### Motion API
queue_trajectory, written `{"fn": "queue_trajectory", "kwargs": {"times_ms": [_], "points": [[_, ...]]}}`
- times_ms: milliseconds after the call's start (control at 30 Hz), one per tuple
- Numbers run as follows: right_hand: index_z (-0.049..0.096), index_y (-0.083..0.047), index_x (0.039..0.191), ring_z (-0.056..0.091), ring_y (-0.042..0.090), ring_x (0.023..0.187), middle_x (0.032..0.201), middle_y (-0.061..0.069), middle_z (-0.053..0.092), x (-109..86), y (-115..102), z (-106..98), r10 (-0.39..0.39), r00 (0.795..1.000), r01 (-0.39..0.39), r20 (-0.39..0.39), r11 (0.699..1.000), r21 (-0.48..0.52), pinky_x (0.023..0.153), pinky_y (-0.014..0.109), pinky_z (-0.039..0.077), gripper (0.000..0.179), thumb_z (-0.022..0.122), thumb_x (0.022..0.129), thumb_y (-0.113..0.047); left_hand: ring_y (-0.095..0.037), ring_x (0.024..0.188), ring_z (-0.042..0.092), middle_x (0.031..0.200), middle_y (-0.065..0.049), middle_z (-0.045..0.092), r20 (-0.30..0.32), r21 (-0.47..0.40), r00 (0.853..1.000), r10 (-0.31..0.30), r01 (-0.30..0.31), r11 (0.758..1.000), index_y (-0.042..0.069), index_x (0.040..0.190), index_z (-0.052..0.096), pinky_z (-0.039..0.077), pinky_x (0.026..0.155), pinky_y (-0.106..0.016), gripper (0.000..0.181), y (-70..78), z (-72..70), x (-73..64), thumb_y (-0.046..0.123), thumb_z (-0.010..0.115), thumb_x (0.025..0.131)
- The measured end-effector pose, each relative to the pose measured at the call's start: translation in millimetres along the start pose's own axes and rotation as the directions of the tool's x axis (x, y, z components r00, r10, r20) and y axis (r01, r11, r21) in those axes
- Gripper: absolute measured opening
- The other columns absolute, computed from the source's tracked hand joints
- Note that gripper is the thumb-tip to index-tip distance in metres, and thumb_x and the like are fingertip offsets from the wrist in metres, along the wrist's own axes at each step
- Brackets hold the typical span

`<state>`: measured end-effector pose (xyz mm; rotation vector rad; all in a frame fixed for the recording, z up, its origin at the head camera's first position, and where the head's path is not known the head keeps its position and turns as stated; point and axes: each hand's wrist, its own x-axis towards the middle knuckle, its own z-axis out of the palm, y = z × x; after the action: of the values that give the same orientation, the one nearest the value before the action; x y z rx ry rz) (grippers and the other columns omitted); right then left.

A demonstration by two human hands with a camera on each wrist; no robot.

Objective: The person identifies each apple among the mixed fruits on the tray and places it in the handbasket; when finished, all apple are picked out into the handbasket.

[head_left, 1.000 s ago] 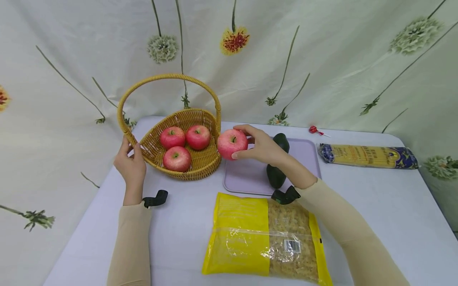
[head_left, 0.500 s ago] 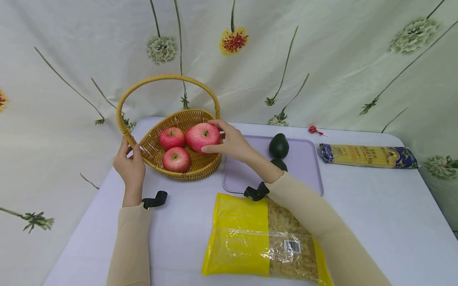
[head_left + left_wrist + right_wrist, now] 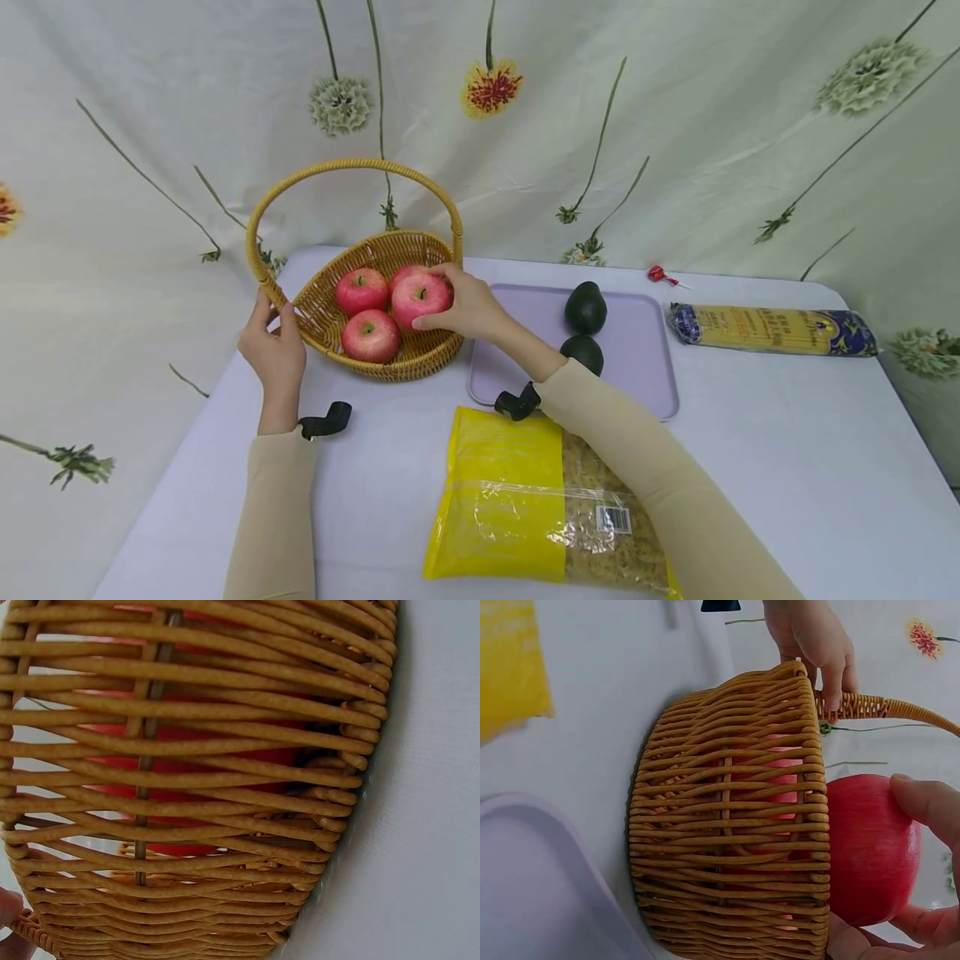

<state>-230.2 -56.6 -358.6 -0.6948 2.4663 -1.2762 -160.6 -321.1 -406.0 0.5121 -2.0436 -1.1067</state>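
My left hand grips the foot of the arched handle of a wicker basket, on its left side. Inside the basket lie red apples: one at the back left, one in front, and one at the back right that is partly covered. A further apple is in my right hand, held between thumb and fingers over the basket's right part. In the right wrist view, that held apple shows at the rim, partly above it. The left wrist view is mostly basket weave.
Right of the basket, a lilac tray holds two avocados. A yellow bag of pasta lies in front, partly under my right forearm. Farther right are a noodle packet and a red lollipop. A floral cloth hangs behind.
My right hand has carried the apple leftward from above the tray's left edge to over the basket, then slightly lower. Both avocados have come into fuller view. My left hand stays on the handle.
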Motion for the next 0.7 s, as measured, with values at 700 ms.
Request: {"fn": "queue_trajectory", "kwargs": {"times_ms": [700], "points": [[0.038, -0.003, 0.145, 0.061, 0.023, 0.110, 0.121, 0.009, 0.064, 18.9, -4, 20, -0.018, 0.999, 0.023, 0.027, 0.978, -0.209, 0.091, 0.033, 0.054, 0.091, 0.082, 0.072, -0.037, -0.020, 0.111, 0.061, 0.131, -0.009, 0.064, -0.002, 0.016, 1.000, -0.009, 0.009, 1.000, 0.010, 0.140, 0.054, 0.046, 0.076, -0.005, 0.042, 3.2, 0.1, -1.1, 0.009, 0.054, 0.098]]}}
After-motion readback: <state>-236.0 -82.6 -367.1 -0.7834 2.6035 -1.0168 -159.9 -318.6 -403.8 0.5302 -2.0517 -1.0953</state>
